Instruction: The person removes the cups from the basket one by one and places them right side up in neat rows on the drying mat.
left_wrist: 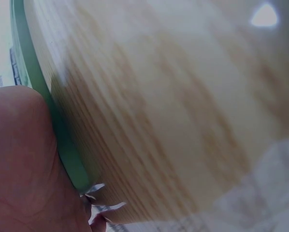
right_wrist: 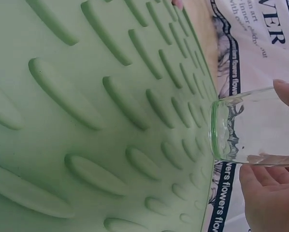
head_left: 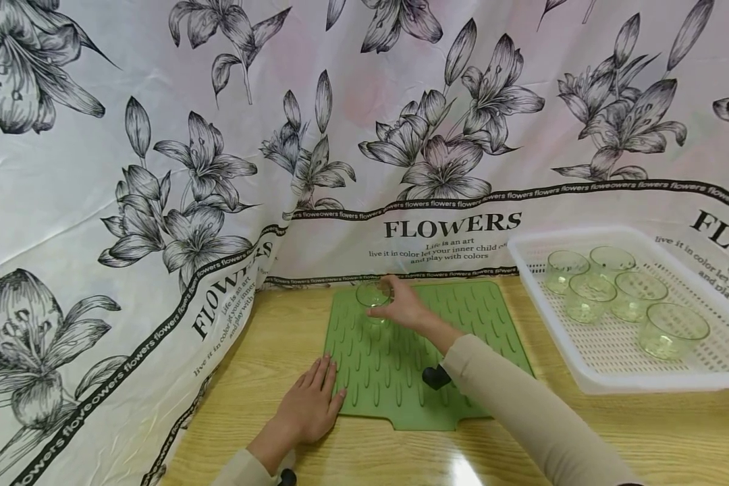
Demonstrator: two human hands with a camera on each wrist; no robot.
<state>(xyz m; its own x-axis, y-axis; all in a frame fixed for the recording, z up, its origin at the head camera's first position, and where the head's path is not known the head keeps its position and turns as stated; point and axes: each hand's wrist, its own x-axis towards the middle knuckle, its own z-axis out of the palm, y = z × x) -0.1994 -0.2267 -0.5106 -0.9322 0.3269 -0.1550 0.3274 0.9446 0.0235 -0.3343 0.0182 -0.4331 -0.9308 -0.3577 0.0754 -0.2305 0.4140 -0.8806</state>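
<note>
A clear drinking glass (head_left: 369, 297) stands upright at the back left of a green ridged drying mat (head_left: 395, 368). My right hand (head_left: 403, 307) grips it from the right, thumb on one side and fingers on the other. The right wrist view shows the base of this glass (right_wrist: 236, 126) close to the mat; whether it touches cannot be told. Flat on the wooden table, my left hand (head_left: 310, 405) rests with its fingertips at the mat's left edge. In the left wrist view only part of that hand (left_wrist: 23, 159) shows.
To the right stands a white plastic basket (head_left: 595, 383) holding several glasses (head_left: 673, 331). A white cloth (head_left: 316, 246) printed with flowers hangs behind the table (head_left: 267, 344) and along its left side.
</note>
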